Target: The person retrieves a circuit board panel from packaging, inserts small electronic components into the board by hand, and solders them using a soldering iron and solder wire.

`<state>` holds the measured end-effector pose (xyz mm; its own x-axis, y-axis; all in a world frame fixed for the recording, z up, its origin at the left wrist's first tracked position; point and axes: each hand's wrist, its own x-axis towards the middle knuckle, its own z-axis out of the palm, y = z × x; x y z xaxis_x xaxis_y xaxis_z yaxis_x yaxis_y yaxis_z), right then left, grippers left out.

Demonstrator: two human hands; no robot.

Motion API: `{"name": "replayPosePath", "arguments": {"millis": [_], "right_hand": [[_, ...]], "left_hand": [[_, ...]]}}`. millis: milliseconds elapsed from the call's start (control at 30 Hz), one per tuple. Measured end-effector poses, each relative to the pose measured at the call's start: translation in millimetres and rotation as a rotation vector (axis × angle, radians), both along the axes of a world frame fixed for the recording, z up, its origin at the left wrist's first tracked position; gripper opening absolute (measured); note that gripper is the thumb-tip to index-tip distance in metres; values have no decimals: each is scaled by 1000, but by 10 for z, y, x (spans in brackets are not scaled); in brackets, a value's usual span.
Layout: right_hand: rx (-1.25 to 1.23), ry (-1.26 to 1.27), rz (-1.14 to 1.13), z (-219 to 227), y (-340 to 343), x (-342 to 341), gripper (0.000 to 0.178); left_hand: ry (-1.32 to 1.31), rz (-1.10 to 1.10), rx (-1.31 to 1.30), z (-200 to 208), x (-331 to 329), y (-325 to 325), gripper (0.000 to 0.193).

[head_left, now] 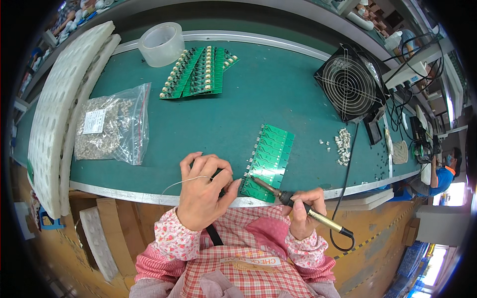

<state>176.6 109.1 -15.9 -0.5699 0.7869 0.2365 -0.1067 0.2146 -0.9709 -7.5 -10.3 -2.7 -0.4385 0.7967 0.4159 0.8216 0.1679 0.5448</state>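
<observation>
My right hand is closed round a soldering iron, a dark-handled tool with a brass-coloured rear part. Its tip points up and left, reaching the left edge of a green circuit board panel that lies near the table's front edge. Thin metal pins line that left edge. My left hand is closed on a thin solder wire, whose loose end curves out to the left. The thumb and index finger of this hand come close to the board's lower left corner. Whether solder touches the iron's tip is hard to make out.
Populated green boards lie at the back beside a clear tape roll. A bag of small parts sits left, next to white foam trays. Right are a black fan, small white connectors and the iron's cable.
</observation>
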Motion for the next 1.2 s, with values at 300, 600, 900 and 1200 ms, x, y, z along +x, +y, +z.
{"name": "replayPosePath", "arguments": {"millis": [300, 600, 900, 1200], "right_hand": [[38, -20, -19, 16, 2, -60, 16], [-142, 65, -120, -32, -11, -41, 18], [-126, 19, -49, -30, 20, -31, 18], [-121, 7, -32, 23, 30, -56, 17]], "left_hand": [[12, -2, 5, -2, -5, 3, 17], [2, 9, 3, -8, -10, -21, 15], [29, 8, -21, -7, 13, 19, 17], [62, 23, -9, -23, 22, 18, 15]]}}
